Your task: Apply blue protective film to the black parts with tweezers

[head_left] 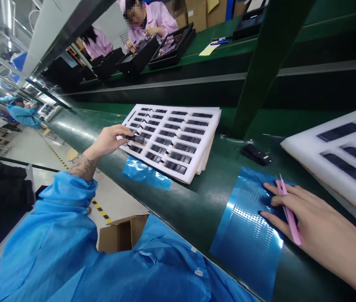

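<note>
My left hand (113, 138) pinches a flat black part with pale stripes (137, 139) at the near left side of a white foam tray (193, 164). Rows of similar black parts fill the tray's slots. My right hand (304, 209) holds pink tweezers (289, 214) between its fingers, tips pointing away from me. Its fingertips rest on a blue film sheet (247, 247) dotted with rows of small shiny marks. A smaller piece of blue film (146, 173) lies by the tray's near edge.
A second foam tray (307, 144) with black parts stands at right. Between the trays lies a small stack of black pieces (255, 154). A green post (256, 79) rises behind the bench. Co-workers in pink sit across with black trays (171, 48). A cardboard box (123, 235) is below the bench edge.
</note>
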Demonstrator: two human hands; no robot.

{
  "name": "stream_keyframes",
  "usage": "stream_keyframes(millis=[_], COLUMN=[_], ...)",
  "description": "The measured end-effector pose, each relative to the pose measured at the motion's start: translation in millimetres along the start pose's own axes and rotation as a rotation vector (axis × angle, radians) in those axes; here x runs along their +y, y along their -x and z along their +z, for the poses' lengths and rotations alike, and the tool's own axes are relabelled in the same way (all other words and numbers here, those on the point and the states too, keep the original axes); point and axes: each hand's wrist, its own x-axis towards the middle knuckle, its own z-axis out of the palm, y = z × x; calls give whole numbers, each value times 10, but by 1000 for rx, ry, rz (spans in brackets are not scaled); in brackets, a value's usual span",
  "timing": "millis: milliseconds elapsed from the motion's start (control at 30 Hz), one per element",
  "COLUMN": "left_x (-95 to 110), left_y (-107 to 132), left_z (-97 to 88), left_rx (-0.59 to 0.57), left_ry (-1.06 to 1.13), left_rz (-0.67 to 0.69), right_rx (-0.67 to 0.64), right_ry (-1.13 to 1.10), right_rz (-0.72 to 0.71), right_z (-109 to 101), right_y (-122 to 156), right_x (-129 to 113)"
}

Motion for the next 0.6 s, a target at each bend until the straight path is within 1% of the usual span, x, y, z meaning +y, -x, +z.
stream_keyframes(millis=[100,167,233,333,467,500,567,600], left_x=[-43,-65,-68,-39,37,69,134,146], left_y=[-88,-114,-131,-170,-196,-181,-132,-110], left_z=[-84,-120,-125,-66,10,16,16,13], left_rx=[-107,-179,-214,-216,-231,-227,-178,-177], left_ry=[-69,-80,-101,-131,-198,-235,-315,-320], left_rz=[59,65,58,42,63,55,19,26], right_rx=[-8,-8,-13,-18,-42,-52,-79,-111], right_ry=[-40,-70,-88,-117,-131,-123,-105,-95], right_rz=[21,45,65,89,119,133,169,197], right_z=[12,22,38,74,103,92,43,9], right_y=[26,52,80,119,143,143,133,121], right_x=[22,34,44,68,99,88,39,10])
